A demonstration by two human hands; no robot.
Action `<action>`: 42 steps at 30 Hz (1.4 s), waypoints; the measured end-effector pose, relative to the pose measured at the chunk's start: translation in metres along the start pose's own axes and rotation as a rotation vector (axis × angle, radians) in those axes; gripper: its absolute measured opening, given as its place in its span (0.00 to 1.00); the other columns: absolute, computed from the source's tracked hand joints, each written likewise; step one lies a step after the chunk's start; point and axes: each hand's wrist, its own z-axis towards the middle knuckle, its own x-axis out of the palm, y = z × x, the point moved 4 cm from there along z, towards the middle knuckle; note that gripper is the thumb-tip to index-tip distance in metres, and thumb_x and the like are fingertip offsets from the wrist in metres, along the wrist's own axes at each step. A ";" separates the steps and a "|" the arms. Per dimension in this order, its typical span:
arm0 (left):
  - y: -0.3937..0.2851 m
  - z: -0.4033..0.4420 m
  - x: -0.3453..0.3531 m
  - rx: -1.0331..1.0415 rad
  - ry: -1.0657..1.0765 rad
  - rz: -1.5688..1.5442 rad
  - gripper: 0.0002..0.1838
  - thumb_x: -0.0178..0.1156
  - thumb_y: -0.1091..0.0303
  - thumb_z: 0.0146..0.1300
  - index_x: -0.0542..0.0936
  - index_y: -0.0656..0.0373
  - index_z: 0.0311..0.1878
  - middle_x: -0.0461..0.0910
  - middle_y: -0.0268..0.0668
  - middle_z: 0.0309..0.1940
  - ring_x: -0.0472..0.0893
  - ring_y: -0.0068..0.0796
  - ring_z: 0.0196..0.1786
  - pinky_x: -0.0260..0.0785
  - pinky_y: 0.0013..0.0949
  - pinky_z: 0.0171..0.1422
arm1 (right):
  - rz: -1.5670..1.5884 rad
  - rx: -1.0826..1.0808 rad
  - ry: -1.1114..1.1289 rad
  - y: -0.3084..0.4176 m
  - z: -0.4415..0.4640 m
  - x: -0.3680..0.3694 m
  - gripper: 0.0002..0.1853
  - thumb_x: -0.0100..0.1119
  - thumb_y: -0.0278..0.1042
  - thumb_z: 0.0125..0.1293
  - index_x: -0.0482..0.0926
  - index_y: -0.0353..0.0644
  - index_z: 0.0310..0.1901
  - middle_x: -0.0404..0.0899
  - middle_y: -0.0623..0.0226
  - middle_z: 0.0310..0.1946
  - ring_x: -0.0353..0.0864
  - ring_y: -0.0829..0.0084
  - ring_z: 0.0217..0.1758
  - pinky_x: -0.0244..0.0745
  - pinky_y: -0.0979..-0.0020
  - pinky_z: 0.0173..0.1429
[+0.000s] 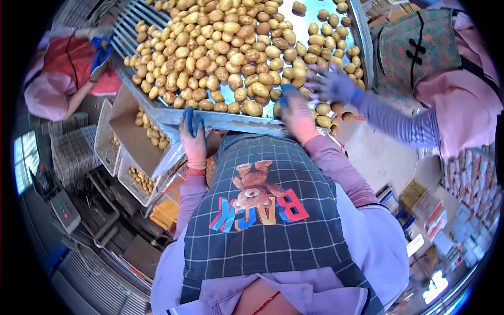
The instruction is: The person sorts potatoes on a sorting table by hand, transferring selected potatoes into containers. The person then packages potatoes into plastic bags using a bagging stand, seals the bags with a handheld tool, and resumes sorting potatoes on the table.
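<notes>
Potatoes (pixel 202 63) lie across the tray (pixel 297 26); the left hand (pixel 193 135), part-open, contacts its front edge near the left corner. The right hand (pixel 297 114), grip indeterminate, adjoins a co-worker's glove (pixel 337 86). Apron (pixel 262 244) marking: "BACK".

Table (pixel 231 119): metal, glossy (glare on the bed). Potatoes (pixel 212 82): smooth skins. Apron (pixel 262 247): matt cloth. Box (pixel 129 116): matt cardboard. White crate (pixel 103 126): plastic.

A metal surface (pixel 239 121) with a raised rim carries many round and oval potatoes (pixel 218 50), yellow to brown. They crowd together across its middle and left, reaching the slatted section (pixel 134 26) at the far left, and lie more loosely toward the right, with shiny metal showing between them.
</notes>
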 end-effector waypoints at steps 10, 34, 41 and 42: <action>-0.041 0.015 0.131 0.610 0.867 0.698 0.38 0.62 0.45 0.59 0.68 0.54 0.68 0.65 0.58 0.65 0.61 0.59 0.71 0.49 0.55 0.74 | -0.572 0.348 -0.254 -0.005 -0.018 -0.029 0.22 0.53 0.44 0.65 0.75 0.47 0.59 0.72 0.51 0.60 0.70 0.48 0.62 0.64 0.50 0.66; 0.002 0.090 0.027 0.256 0.577 -0.142 0.23 0.60 0.73 0.59 0.78 0.57 0.60 0.68 0.45 0.67 0.67 0.44 0.69 0.58 0.40 0.73 | -0.612 0.266 0.074 -0.024 0.051 0.020 0.27 0.60 0.36 0.55 0.74 0.45 0.60 0.73 0.59 0.61 0.68 0.53 0.67 0.59 0.54 0.72; 0.065 0.075 0.014 0.137 0.272 0.747 0.46 0.56 0.38 0.59 0.56 0.50 0.75 0.54 0.64 0.71 0.50 0.64 0.75 0.39 0.52 0.78 | -0.412 -0.005 -0.115 0.041 0.093 0.024 0.22 0.56 0.37 0.59 0.76 0.48 0.57 0.74 0.54 0.57 0.70 0.53 0.62 0.61 0.54 0.67; 0.051 0.067 0.021 0.164 0.396 0.650 0.44 0.56 0.38 0.59 0.60 0.51 0.74 0.55 0.64 0.70 0.50 0.62 0.75 0.38 0.55 0.77 | -0.297 -0.059 0.159 0.066 0.089 0.037 0.22 0.57 0.39 0.60 0.76 0.49 0.57 0.73 0.54 0.59 0.68 0.53 0.64 0.59 0.53 0.69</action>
